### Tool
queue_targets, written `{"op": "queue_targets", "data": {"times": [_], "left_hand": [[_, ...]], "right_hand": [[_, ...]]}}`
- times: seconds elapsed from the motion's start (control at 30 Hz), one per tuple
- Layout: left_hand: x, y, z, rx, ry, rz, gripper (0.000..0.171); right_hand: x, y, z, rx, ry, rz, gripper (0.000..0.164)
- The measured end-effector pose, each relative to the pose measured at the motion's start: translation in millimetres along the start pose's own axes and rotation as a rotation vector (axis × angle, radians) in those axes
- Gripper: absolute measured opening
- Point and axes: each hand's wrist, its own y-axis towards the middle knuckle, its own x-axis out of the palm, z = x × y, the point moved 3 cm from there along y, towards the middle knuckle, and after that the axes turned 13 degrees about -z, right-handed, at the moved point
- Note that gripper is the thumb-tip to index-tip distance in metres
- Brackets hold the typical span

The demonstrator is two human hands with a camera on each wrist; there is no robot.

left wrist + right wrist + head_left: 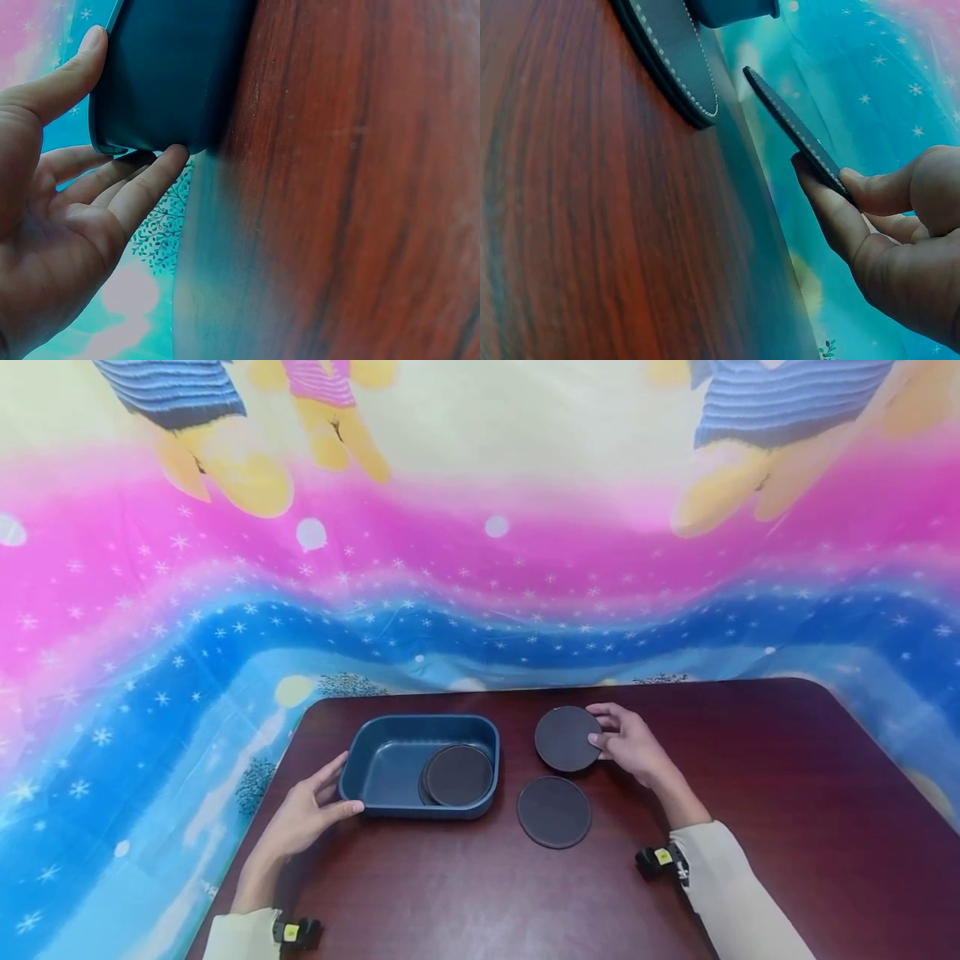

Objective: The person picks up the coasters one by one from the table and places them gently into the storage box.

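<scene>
A dark blue rectangular tub (375,811) stands on the table, holding round dark coasters (459,775) stacked at its right end. My left hand (303,814) touches the tub's left end with extended fingers, its thumb at the near left corner. In the left wrist view, the fingers (154,184) rest against the outer wall. My right hand (633,745) pinches a round dark coaster (567,739) by its right edge, thumb on top. The right wrist view shows this coaster (795,131) raised and tilted, with pale edge stitching. Another stitched coaster (554,812) lies nearer, right of the tub.
The reddish-brown wooden table (487,893) has rounded far corners. Behind it hangs a colourful cloth backdrop (525,560) with snowflakes and cartoon figures. Small black devices with yellow labels (663,857) are strapped to both wrists, over pale sleeves.
</scene>
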Motion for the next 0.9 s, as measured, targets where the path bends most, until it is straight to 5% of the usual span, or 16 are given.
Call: {"op": "queue_targets", "data": {"times": [0.9], "left_hand": [[0.8,0.1,-0.2,0.012,0.009,0.003,0.093]], "right_hand": [[-0.6,-5.3,-7.4,-0.051,0.297,-0.095,0.061]]}}
